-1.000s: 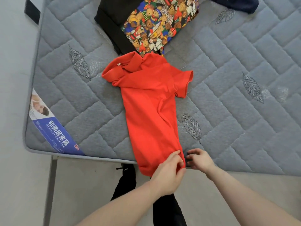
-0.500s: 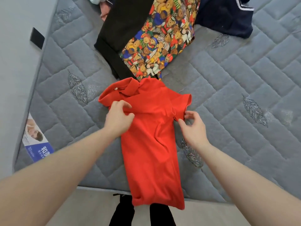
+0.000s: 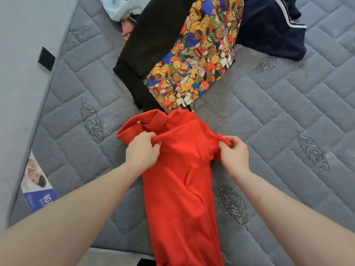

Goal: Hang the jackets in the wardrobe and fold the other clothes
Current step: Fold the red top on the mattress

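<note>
Hands pinch-closed on red polo shirt (image 3: 182, 179): left hand (image 3: 142, 152) near collar, right hand (image 3: 233, 153) on sleeve.

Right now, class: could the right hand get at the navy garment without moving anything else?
Probably not at once. The right hand is gripping the red shirt, and the navy garment lies far up the mattress. Nothing blocks the path otherwise.

Both hands — apparently gripping — red shirt (image 3: 180, 169)

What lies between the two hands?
In the head view, only red polo shirt fabric spans between the left hand and right hand.
</note>
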`<state>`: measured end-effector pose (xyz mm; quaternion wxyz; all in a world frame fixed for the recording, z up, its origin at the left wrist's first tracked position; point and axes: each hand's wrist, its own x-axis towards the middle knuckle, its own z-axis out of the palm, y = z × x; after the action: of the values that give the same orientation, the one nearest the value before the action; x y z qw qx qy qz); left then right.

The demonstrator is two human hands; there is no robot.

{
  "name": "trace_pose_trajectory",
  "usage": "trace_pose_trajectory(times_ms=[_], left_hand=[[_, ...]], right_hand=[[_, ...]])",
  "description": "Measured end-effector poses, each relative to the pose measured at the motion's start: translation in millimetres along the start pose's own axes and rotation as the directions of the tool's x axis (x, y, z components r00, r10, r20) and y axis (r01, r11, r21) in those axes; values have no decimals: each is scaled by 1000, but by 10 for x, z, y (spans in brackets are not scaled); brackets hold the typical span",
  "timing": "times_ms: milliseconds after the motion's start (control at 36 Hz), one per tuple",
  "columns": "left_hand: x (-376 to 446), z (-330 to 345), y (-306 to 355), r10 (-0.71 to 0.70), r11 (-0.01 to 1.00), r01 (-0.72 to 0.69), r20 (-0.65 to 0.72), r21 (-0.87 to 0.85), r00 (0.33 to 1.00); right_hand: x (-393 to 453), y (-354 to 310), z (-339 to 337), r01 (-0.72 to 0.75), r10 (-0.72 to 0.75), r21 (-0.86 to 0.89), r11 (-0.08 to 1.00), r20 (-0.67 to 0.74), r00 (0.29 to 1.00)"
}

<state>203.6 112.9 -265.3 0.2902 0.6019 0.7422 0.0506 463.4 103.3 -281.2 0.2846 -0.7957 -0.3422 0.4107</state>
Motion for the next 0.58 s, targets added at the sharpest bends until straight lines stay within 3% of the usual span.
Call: trace_pose_trajectory(times_ms=[111, 250, 306, 389, 444, 500, 583], left_hand=[[-103, -63, 90, 117, 980, -154, -262, -125, 958], [28, -93, 237, 145, 955, -217, -319, -202, 937], [149, -78, 286, 124, 959, -180, -247, -217, 961], [305, -46, 274, 121, 981, -114, 37, -157, 992], [334, -46, 250, 147, 984, -124, 187, -130, 971], [306, -59, 217, 176, 979, -151, 195, -139, 965], [234, -118, 131, 165, 979, -151, 99, -133, 981]], right_hand=[[-113, 36, -67, 193, -190, 46, 980, -61, 980], [-66, 65, -28, 180, -177, 4, 984, -149, 973], [-17, 67, 3, 84, -88, -30, 996, -142, 986], [-11, 52, 55, -51, 39, -67, 996, -171, 984], [-69, -4, 78, 43, -65, -112, 993, -208, 976], [-110, -60, 128, 214, -236, -161, 964, -138, 962], [-127, -139, 253, 248, -234, -173, 953, 93, 968]])
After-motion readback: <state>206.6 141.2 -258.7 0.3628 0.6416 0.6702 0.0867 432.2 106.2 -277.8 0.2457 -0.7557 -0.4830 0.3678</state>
